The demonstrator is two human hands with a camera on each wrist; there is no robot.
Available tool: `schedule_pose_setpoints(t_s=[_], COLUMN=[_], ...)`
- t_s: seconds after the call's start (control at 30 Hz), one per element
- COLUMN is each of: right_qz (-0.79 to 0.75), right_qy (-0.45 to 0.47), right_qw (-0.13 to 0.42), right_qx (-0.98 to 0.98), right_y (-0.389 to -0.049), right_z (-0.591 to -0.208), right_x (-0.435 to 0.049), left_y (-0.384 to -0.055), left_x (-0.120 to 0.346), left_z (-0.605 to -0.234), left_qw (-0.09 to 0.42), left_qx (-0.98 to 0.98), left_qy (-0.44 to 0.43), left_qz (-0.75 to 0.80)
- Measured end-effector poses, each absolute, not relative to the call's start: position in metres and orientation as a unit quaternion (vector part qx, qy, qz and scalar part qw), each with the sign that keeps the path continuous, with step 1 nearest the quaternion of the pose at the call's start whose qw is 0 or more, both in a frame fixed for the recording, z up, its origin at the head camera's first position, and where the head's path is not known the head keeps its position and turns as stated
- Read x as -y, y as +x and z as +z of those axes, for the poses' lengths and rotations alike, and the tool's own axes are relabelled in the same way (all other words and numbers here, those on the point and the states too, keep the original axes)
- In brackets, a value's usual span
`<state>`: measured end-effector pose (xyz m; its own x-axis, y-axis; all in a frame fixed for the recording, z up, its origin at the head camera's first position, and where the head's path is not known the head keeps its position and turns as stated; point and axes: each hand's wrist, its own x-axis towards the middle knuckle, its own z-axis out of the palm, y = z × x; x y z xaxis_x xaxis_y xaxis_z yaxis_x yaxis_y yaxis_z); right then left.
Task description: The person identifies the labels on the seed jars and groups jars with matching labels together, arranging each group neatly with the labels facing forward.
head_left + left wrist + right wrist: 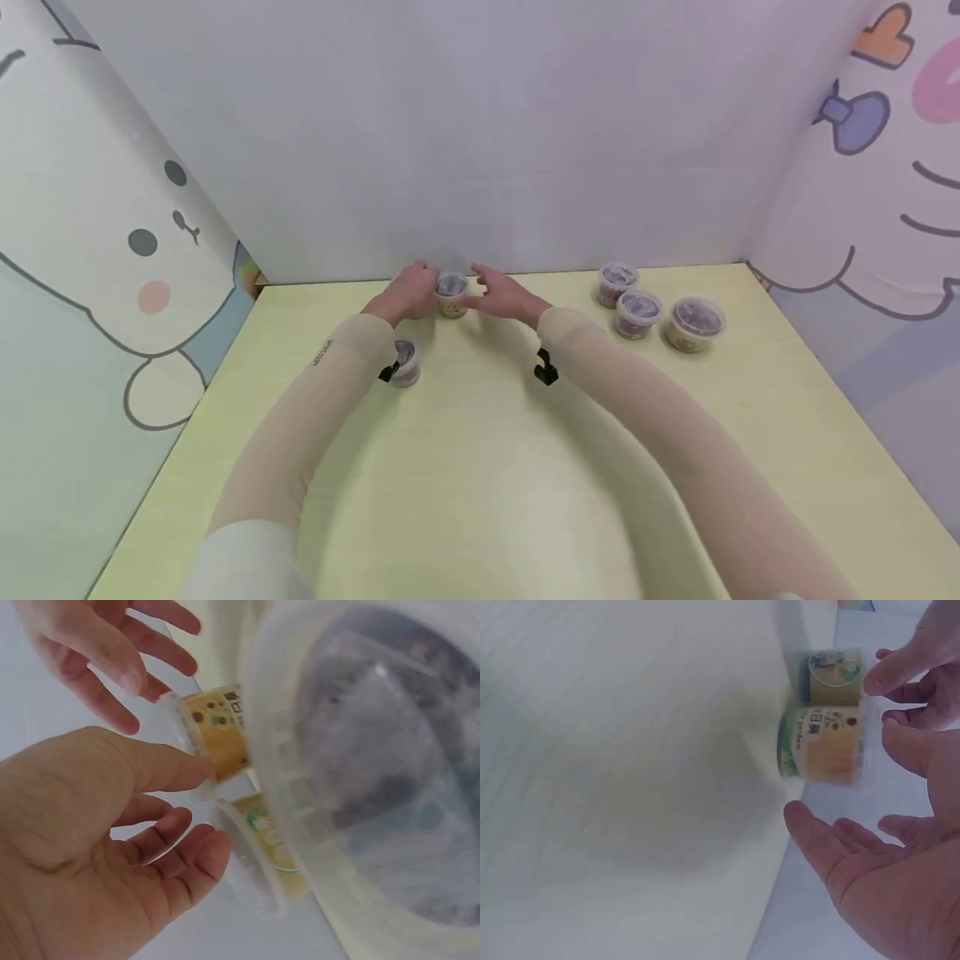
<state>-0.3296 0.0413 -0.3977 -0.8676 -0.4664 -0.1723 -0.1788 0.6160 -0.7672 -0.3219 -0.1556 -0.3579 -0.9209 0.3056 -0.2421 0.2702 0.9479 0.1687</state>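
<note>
Two small lidded plastic tubs stand at the table's back edge. One tub (452,285) is between my two hands, its yellowish printed label (832,746) facing the right wrist camera. The second tub (836,679) is mostly behind my left hand (408,292) in the head view. In the left wrist view, my left hand (97,825) has its thumb at the first tub's lid rim and loosely bent fingers beside the second tub (266,847). My right hand (506,293) reaches in from the right with fingers spread, gripping nothing. Whether either hand touches a tub I cannot tell.
Another lidded tub (407,364) stands by my left wrist and looms large in the left wrist view. Three more stand at the back right: a small tub (618,282), another small one (638,313) and a wider one (695,324). A pale wall (487,150) rises behind the table.
</note>
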Motion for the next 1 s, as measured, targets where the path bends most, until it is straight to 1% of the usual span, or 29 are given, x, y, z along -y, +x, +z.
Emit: schedule_pose_setpoints(t_s=[0.13, 0.23, 0.37, 0.5, 0.6, 0.73, 0.87, 1.0], right_qz=[-0.319, -0.271, -0.244, -0.199, -0.173, -0.161, -0.141, -0.136], right_qy=[-0.238, -0.269, -0.282, -0.291, -0.295, -0.279, -0.255, -0.242], right_qw=[0.167, 0.156, 0.145, 0.114, 0.086, 0.066, 0.056, 0.043], right_qx=[-0.902, -0.911, -0.917, -0.929, -0.936, -0.944, -0.955, -0.960], right_y=[-0.324, -0.314, -0.298, -0.281, -0.269, -0.255, -0.250, -0.250], right_z=[-0.374, -0.359, -0.340, -0.330, -0.332, -0.342, -0.358, -0.372], right_x=[-0.074, -0.103, -0.144, -0.189, -0.221, -0.258, -0.287, -0.306], left_y=[-0.314, -0.307, -0.298, -0.289, -0.283, -0.278, -0.278, -0.279], left_x=[0.141, 0.122, 0.088, 0.048, 0.021, -0.010, -0.038, -0.064], left_z=[-0.345, -0.336, -0.328, -0.324, -0.323, -0.332, -0.350, -0.368], left_qw=[0.110, 0.096, 0.097, 0.096, 0.094, 0.098, 0.113, 0.131], left_qx=[-0.978, -0.973, -0.963, -0.952, -0.944, -0.935, -0.928, -0.928], left_qy=[0.172, 0.208, 0.252, 0.292, 0.316, 0.340, 0.352, 0.340], left_qz=[0.045, 0.017, 0.006, 0.006, 0.012, 0.032, 0.056, 0.079])
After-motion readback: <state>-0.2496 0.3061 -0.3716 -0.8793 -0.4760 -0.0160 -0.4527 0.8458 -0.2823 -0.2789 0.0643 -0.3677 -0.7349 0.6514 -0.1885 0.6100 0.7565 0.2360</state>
